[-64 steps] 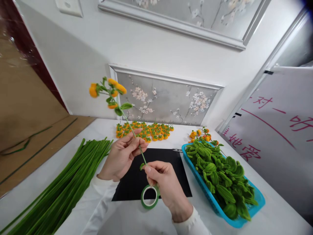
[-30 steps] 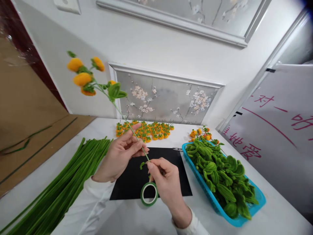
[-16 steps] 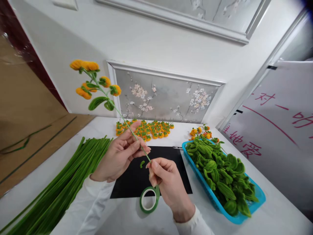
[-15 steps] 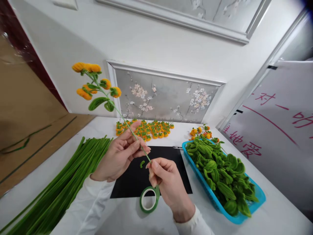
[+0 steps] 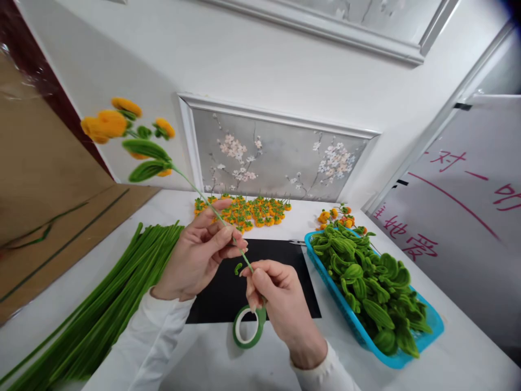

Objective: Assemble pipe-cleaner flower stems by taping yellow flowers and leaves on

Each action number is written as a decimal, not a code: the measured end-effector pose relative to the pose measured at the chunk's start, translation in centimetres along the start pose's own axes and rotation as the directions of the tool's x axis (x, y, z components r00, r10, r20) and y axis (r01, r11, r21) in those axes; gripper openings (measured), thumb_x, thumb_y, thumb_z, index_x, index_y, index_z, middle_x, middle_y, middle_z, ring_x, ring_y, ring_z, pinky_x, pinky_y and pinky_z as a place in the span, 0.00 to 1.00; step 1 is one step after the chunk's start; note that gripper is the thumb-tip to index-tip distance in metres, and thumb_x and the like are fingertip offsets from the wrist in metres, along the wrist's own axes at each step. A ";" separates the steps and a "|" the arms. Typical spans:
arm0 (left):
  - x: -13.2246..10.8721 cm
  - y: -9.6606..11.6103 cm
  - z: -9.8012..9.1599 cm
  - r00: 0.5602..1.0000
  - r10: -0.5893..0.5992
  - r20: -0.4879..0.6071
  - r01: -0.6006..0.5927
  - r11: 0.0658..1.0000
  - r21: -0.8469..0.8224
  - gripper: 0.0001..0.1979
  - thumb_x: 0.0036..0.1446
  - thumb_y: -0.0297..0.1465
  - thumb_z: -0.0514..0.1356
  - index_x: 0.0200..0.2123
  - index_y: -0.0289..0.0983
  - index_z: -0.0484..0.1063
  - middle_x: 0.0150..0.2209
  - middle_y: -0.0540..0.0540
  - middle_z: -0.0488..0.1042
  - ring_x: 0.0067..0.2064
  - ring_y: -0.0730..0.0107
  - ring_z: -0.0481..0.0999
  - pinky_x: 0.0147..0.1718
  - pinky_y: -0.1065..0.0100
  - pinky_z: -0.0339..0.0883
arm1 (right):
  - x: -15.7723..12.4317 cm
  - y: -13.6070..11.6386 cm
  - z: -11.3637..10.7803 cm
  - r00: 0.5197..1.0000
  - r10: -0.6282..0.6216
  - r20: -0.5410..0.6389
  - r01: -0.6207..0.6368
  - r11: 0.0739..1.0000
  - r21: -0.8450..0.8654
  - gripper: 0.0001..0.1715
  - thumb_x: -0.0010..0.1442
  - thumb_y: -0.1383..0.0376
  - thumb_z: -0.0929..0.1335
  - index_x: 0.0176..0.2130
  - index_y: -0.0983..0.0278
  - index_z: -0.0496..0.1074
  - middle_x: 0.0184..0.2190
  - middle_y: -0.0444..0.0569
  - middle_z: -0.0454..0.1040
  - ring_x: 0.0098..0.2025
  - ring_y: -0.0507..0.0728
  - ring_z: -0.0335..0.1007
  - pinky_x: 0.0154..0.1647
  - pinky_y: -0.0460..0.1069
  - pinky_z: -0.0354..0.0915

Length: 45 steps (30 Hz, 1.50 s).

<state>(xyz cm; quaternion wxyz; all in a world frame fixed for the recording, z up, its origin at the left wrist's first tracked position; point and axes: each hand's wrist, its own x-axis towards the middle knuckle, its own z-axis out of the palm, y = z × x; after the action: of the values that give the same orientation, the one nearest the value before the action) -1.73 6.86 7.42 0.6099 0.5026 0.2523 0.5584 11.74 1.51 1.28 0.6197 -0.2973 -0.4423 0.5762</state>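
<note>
Green single stem (image 5: pixel 199 191) in pinching left hand (image 5: pixel 195 258) and pinching right hand (image 5: pixel 280 304), one tape roll (image 5: pixel 253 340) nearby.

Flower spray (image 5: pixel 151 150): orange-bloomed, green-leaved, held slanting, bloom end raised toward left. Green tape roll (image 5: pixel 261 327): white-cored, near side, centre.

A framed blossom panel (image 5: pixel 280 155) sits on the white wall (image 5: pixel 277 76), left of a white board (image 5: pixel 480 198) lettered in pink
</note>
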 end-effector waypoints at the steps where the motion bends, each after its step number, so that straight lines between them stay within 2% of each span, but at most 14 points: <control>1: 0.1 -0.1 -0.1 1.000 0.008 -0.008 -0.008 1.000 0.014 0.18 0.49 0.29 0.67 0.44 0.45 0.70 0.23 0.54 0.76 0.27 0.73 0.77 0.25 0.77 0.72 | 0.0 0.0 0.0 1.000 -0.010 -0.013 0.009 0.999 -0.049 0.13 0.57 0.58 0.68 0.32 0.66 0.76 0.16 0.41 0.66 0.16 0.47 0.59 0.17 0.44 0.53; 4: 0.4 -0.5 -0.3 0.999 0.035 -0.038 -0.033 0.998 0.060 0.13 0.49 0.30 0.67 0.37 0.42 0.69 0.22 0.55 0.75 0.28 0.73 0.77 0.25 0.77 0.72 | 0.0 -0.1 -0.2 0.989 -0.114 -0.097 0.082 0.955 -0.286 0.10 0.57 0.61 0.68 0.32 0.65 0.75 0.19 0.42 0.68 0.18 0.48 0.62 0.19 0.44 0.57; 6: 0.5 -0.7 -0.4 0.998 0.044 -0.051 -0.039 0.995 0.094 0.11 0.49 0.30 0.67 0.35 0.41 0.68 0.22 0.55 0.75 0.28 0.72 0.77 0.26 0.75 0.73 | 0.0 0.1 -0.4 0.952 -0.281 -0.122 0.184 0.843 -0.505 0.08 0.58 0.63 0.68 0.32 0.64 0.75 0.21 0.43 0.69 0.21 0.49 0.64 0.22 0.45 0.60; 9: 0.5 -0.8 -0.4 0.995 0.062 -0.074 -0.049 0.985 0.165 0.10 0.50 0.29 0.66 0.33 0.40 0.67 0.22 0.56 0.74 0.27 0.73 0.76 0.26 0.74 0.72 | 0.0 0.7 -0.7 0.858 -0.514 -0.008 0.337 0.575 -0.746 0.09 0.61 0.66 0.66 0.34 0.65 0.76 0.24 0.47 0.71 0.25 0.51 0.66 0.27 0.47 0.63; 10: 0.6 -0.8 -0.4 0.994 0.071 -0.084 -0.054 0.980 0.191 0.10 0.49 0.30 0.66 0.32 0.40 0.66 0.22 0.56 0.73 0.26 0.73 0.76 0.25 0.74 0.72 | 0.0 0.9 -0.7 0.834 -0.550 0.039 0.369 0.504 -0.781 0.10 0.61 0.67 0.65 0.35 0.65 0.76 0.24 0.48 0.71 0.25 0.52 0.66 0.28 0.47 0.63; 12: 0.6 -0.8 -0.3 0.990 0.093 -0.110 -0.065 0.969 0.239 0.11 0.49 0.30 0.67 0.30 0.39 0.66 0.21 0.56 0.71 0.24 0.74 0.74 0.23 0.75 0.71 | 0.1 1.3 -0.8 0.809 -0.580 0.099 0.404 0.424 -0.811 0.11 0.62 0.68 0.64 0.37 0.65 0.76 0.26 0.50 0.72 0.26 0.52 0.66 0.28 0.47 0.63; 15: 0.8 -0.9 -0.3 0.981 0.130 -0.143 -0.083 0.952 0.296 0.11 0.49 0.32 0.67 0.28 0.39 0.65 0.20 0.57 0.69 0.22 0.76 0.71 0.22 0.75 0.69 | 0.1 1.5 -0.7 0.805 -0.580 0.126 0.410 0.390 -0.824 0.11 0.63 0.68 0.63 0.38 0.65 0.76 0.26 0.50 0.72 0.26 0.52 0.67 0.28 0.46 0.63; 17: 0.8 -1.0 -0.3 0.979 0.138 -0.152 -0.083 0.943 0.324 0.11 0.50 0.33 0.65 0.27 0.39 0.64 0.22 0.56 0.70 0.24 0.75 0.73 0.23 0.75 0.70 | 0.1 1.3 -0.6 0.818 -0.562 0.126 0.394 0.387 -0.834 0.12 0.63 0.68 0.63 0.36 0.66 0.75 0.25 0.49 0.71 0.25 0.52 0.65 0.27 0.47 0.61; 20: 0.8 -1.0 -0.3 0.990 0.064 -0.128 -0.019 0.946 0.325 0.10 0.53 0.35 0.63 0.31 0.40 0.63 0.27 0.53 0.75 0.29 0.71 0.77 0.25 0.73 0.71 | 0.1 1.1 -0.6 0.851 -0.515 0.101 0.344 0.403 -0.848 0.13 0.63 0.67 0.62 0.33 0.66 0.75 0.22 0.47 0.67 0.23 0.52 0.62 0.26 0.47 0.59; 22: 0.7 -1.1 -0.4 0.996 -0.001 -0.091 0.030 0.950 0.311 0.10 0.55 0.36 0.62 0.35 0.41 0.63 0.27 0.53 0.76 0.29 0.70 0.78 0.26 0.71 0.72 | 0.1 0.9 -0.6 0.876 -0.476 0.081 0.309 0.425 -0.851 0.13 0.63 0.68 0.62 0.32 0.65 0.74 0.22 0.46 0.66 0.24 0.52 0.62 0.26 0.47 0.58; 27: 0.8 -1.2 -0.7 0.996 -0.037 -0.079 0.059 0.952 0.301 0.11 0.54 0.35 0.62 0.37 0.41 0.64 0.22 0.55 0.74 0.24 0.72 0.77 0.25 0.72 0.72 | 0.2 0.9 -0.9 0.923 -0.369 0.108 0.280 0.453 -0.846 0.14 0.64 0.69 0.60 0.40 0.64 0.74 0.27 0.47 0.68 0.25 0.51 0.64 0.27 0.46 0.59; 35: 1.1 -1.5 -0.4 0.979 0.007 -0.202 0.045 0.967 0.252 0.12 0.51 0.35 0.65 0.33 0.40 0.63 0.21 0.54 0.76 0.25 0.71 0.78 0.24 0.74 0.72 | 0.0 1.2 -0.9 0.853 -0.507 0.122 0.338 0.358 -0.870 0.12 0.64 0.68 0.61 0.36 0.66 0.73 0.25 0.48 0.68 0.25 0.52 0.64 0.28 0.46 0.60; 41: 1.1 -1.9 -0.5 0.965 0.075 -0.250 0.000 0.958 0.286 0.13 0.50 0.36 0.66 0.30 0.39 0.62 0.20 0.53 0.77 0.23 0.70 0.77 0.21 0.75 0.71 | 0.2 1.7 -1.2 0.764 -0.608 0.216 0.393 0.173 -0.903 0.09 0.64 0.70 0.63 0.36 0.65 0.73 0.25 0.48 0.71 0.27 0.52 0.68 0.30 0.45 0.63; 45: 1.2 -2.1 -0.8 0.962 0.107 -0.253 -0.016 0.942 0.336 0.14 0.50 0.36 0.66 0.27 0.39 0.62 0.19 0.53 0.76 0.21 0.71 0.76 0.19 0.74 0.70 | 0.1 1.5 -1.2 0.748 -0.623 0.230 0.405 0.152 -0.902 0.09 0.63 0.72 0.63 0.36 0.65 0.72 0.27 0.48 0.71 0.27 0.51 0.68 0.29 0.45 0.63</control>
<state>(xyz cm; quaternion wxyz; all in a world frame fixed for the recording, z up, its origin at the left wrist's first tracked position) -1.21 8.50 5.61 0.4593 0.5255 0.4065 0.5896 12.11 1.99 -0.50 0.5417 -0.4730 -0.6929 -0.0522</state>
